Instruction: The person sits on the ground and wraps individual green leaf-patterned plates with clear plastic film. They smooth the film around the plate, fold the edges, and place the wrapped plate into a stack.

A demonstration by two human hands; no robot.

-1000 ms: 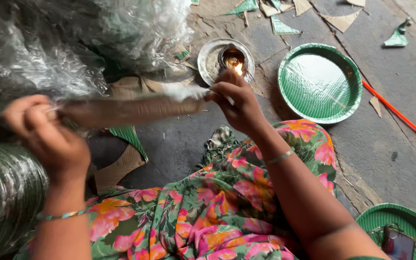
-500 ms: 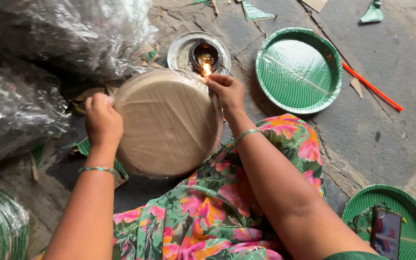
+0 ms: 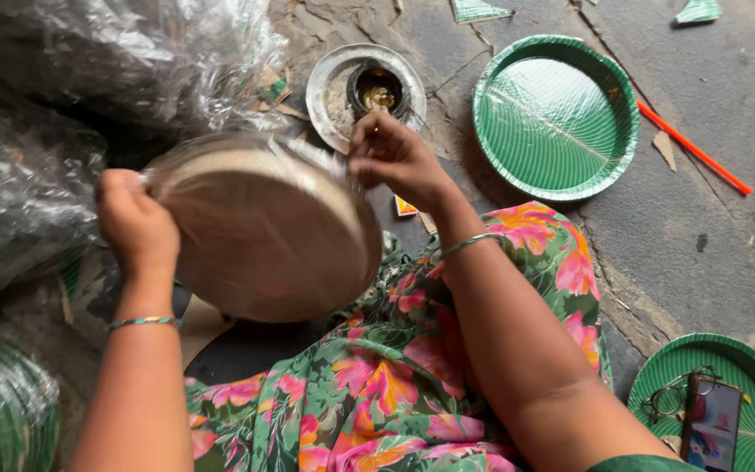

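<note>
Tilted further now, wrapped plate stack (image 3: pixel 268 236) gripped at opposite rims by left hand (image 3: pixel 135 223) and right hand (image 3: pixel 395 157)

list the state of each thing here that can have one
left hand: grips the wrapped stack's left edge
right hand: pinches the film at its upper right edge
wrapped plate stack: held tilted, brown underside up
metal dish: holds a small lamp, flame unclear
green plate: face up, bare
phone: lying on another green plate
</note>
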